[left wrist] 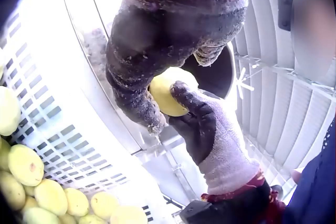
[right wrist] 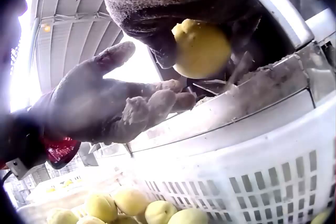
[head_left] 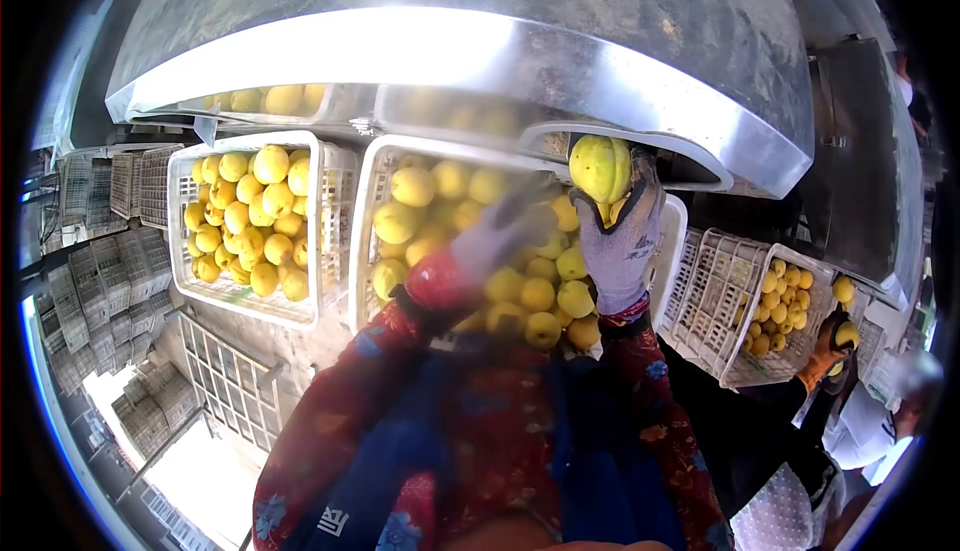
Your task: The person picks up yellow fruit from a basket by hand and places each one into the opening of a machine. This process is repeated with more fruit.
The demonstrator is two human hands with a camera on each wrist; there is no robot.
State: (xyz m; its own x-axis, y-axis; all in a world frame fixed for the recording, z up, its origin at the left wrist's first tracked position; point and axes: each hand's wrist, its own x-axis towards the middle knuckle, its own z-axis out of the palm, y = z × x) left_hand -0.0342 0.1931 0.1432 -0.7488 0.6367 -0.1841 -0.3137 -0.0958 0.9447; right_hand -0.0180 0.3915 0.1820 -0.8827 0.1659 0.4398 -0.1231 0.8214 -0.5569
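My right hand (head_left: 622, 246), in a grey glove with dark fingers, holds a ribbed yellow-green fruit (head_left: 600, 167) at the mouth of a metal machine's opening (head_left: 690, 156). In the right wrist view, thumb and fingers lie round the pale yellow fruit (right wrist: 201, 50). My gloved left hand (head_left: 505, 226) is blurred over the middle crate (head_left: 366, 216) of yellow fruit. Its fingers reach forward in the right wrist view, thumb apart and nothing in the palm. From the left wrist view, the left fingers (left wrist: 137, 98) are beside the held fruit (left wrist: 170, 91).
A second crate (head_left: 318, 231) of yellow fruit stands to the left, with a metal rack (head_left: 235, 376) below it. Stacked crates (head_left: 110, 291) fill the far left. At right, another person's orange-gloved hand (head_left: 822, 351) holds a fruit beside a tilted crate (head_left: 715, 301). The metal housing (head_left: 450, 41) spans the top.
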